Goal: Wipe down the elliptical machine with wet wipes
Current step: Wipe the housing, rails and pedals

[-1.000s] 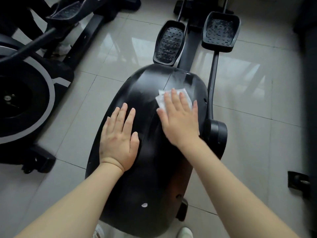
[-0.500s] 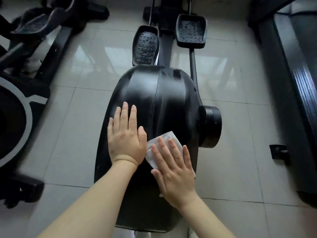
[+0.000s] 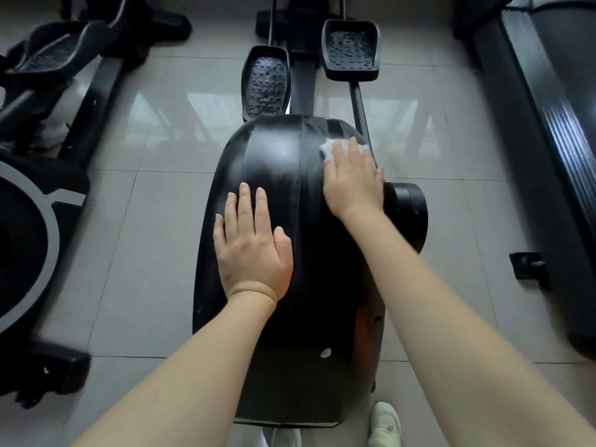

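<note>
The elliptical machine's black domed housing (image 3: 277, 162) fills the middle of the head view, with its two studded pedals (image 3: 266, 82) beyond it. My left hand (image 3: 253, 246) lies flat on the housing's left half, fingers straight. My right hand (image 3: 353, 179) presses a white wet wipe (image 3: 329, 148) onto the far right part of the housing; only the wipe's far edge shows past my fingertips. A wet sheen streaks the top of the housing.
A second exercise machine with a grey-ringed flywheel (image 3: 29, 240) stands at the left. A treadmill edge (image 3: 554, 130) runs along the right. A black crank hub (image 3: 408, 204) juts from the housing's right side. Glossy tiled floor (image 3: 138, 253) surrounds it; my shoe (image 3: 385, 424) is below.
My right hand slid the wipe from the near middle of the housing up to its far right side. My left hand stayed flat on the left half.
</note>
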